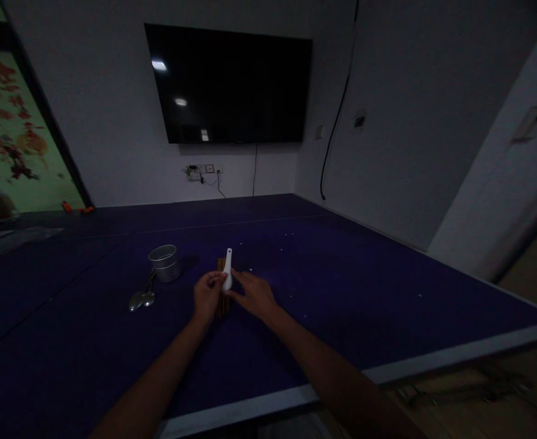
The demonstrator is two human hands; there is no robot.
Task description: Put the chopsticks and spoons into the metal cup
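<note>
A white soup spoon [228, 268] with a hole in its handle end is held between my two hands, handle pointing away from me. My left hand [207, 296] pinches its left side with thumb and fingers. On the other side, my right hand [254, 294] has its fingertips and thumb at the spoon's edge and bowl. Under the spoon and hands lie brown wooden chopsticks [223, 306], side by side on the table and partly hidden. Left of them stands a metal cup [165, 265], with metal spoons [141, 299] lying in front of it.
The purple table [342, 292] has a pale front edge [410, 360] and small white specks. Clear plastic [16, 238] and an orange object [76, 208] lie at the far left. A television [236, 85] and wall sockets [207, 169] are on the back wall; a black cable [337, 116] hangs at right.
</note>
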